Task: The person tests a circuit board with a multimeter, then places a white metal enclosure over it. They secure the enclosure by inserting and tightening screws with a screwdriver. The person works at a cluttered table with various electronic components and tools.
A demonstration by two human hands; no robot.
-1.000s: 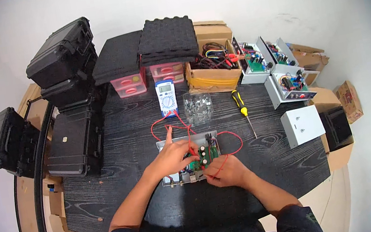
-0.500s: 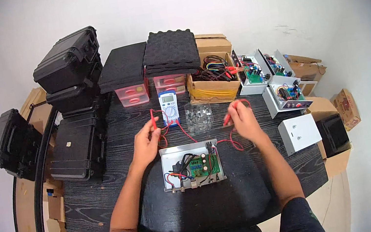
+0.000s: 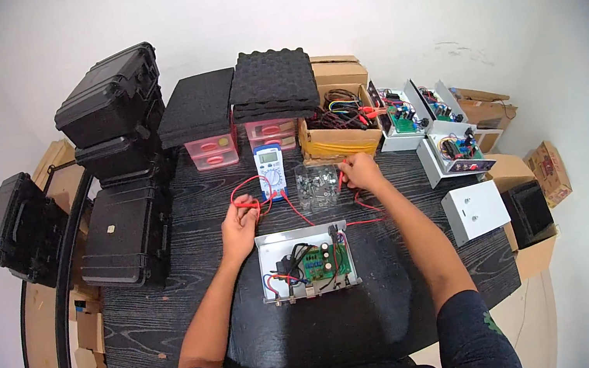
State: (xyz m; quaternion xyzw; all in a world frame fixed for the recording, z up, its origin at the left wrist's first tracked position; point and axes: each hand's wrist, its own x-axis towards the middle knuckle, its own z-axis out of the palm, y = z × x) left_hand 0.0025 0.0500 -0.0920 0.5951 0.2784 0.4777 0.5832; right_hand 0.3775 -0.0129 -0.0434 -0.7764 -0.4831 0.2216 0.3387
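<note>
A blue-and-white digital multimeter point(image 3: 272, 175) lies on the dark wood-grain table with red leads coming out of its lower end. To its left, my left hand point(image 3: 240, 226) is closed on a red test probe point(image 3: 246, 206), its cable looped above the fingers. My right hand point(image 3: 363, 172) pinches a second red probe point(image 3: 342, 173) beside a clear tray of small parts point(image 3: 318, 188). Nearer to me sits an open white metal enclosure point(image 3: 266, 256) with a green circuit board point(image 3: 335, 259), black cables and coloured wires inside. Neither probe touches the board.
Black hard cases point(image 3: 124, 234) are stacked at left. Red drawer units point(image 3: 213, 153) topped with black foam stand behind the multimeter, next to a cardboard box point(image 3: 339, 146) of cables. At right are several open units point(image 3: 455, 154) and a closed white box point(image 3: 475, 213).
My right hand has moved left and away from me with its probe, toward the clear tray. The left hand has shifted slightly, and its probe has tipped from upright to nearly level.
</note>
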